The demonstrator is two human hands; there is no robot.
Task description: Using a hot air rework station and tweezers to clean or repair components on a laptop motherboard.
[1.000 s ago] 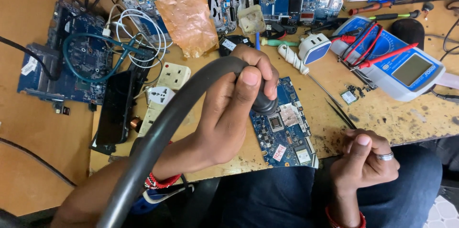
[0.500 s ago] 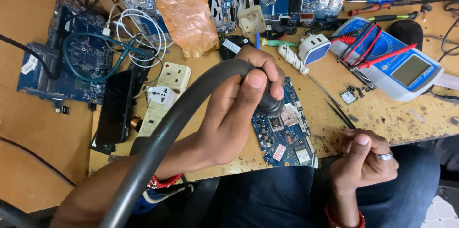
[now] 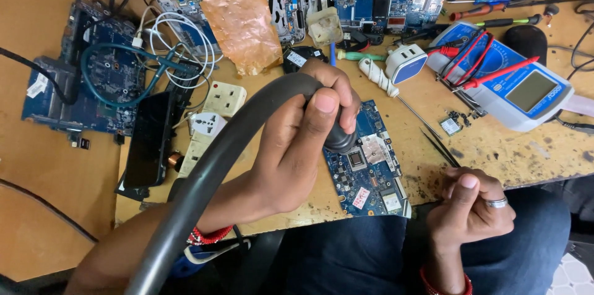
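Two hands working at frame centre, left hand (image 3: 303, 146) gripping thick black hose (image 3: 210, 171) over blue circuit board (image 3: 368, 168), right hand (image 3: 473, 208) curling loosely, empty, lower right.

Both forearms are bare, with no sleeves in view. The left hand (image 3: 297, 153) has a band of red, white and dark beads at its wrist. The right hand (image 3: 470, 211) wears a plain silver ring on one finger and a red thread bracelet at the wrist. Dark blue trousers cover the legs.
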